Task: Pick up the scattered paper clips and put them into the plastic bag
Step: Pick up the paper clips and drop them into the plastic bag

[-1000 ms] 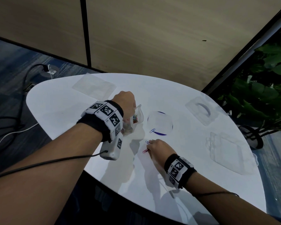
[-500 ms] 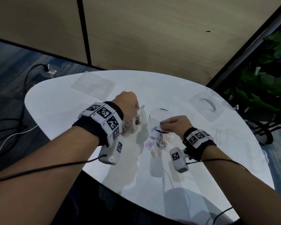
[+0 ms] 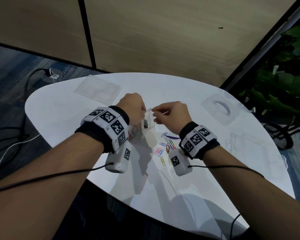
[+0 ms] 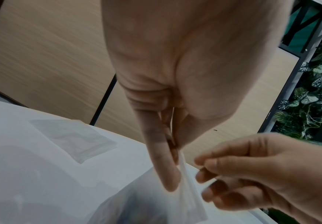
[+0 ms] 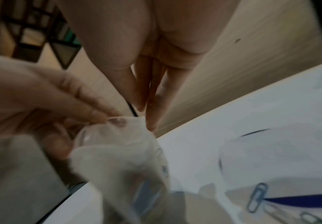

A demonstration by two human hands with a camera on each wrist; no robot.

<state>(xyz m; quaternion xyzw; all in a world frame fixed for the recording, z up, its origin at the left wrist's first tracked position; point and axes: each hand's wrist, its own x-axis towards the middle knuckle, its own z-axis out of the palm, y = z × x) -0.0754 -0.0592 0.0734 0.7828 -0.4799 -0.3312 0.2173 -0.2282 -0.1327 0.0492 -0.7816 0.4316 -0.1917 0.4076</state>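
My left hand (image 3: pixel 133 108) holds the clear plastic bag (image 3: pixel 148 122) above the table, thumb and forefinger pinching its rim (image 4: pixel 183 174). The bag's mouth (image 5: pixel 118 125) gapes open, and a few clips show through the film. My right hand (image 3: pixel 171 113) is at that mouth with its fingertips (image 5: pixel 150 127) pinched together and touching the rim. A pale bluish bit at the fingertips looks like a paper clip, mostly hidden. Several coloured paper clips (image 3: pixel 164 147) lie scattered on the white table (image 3: pixel 62 108) under my right wrist. One blue clip (image 5: pixel 257 197) lies close by.
A round clear lid with a blue edge (image 5: pixel 290 151) lies beside the clips. A flat clear bag (image 3: pixel 97 90) lies at the table's far left. Clear plastic packaging (image 3: pixel 218 109) sits at the right. Cables run on the floor to the left, and plants stand to the right.
My right hand rose from the clips on the table and moved up and left to the bag's mouth. The left hand kept holding the bag in about the same place.
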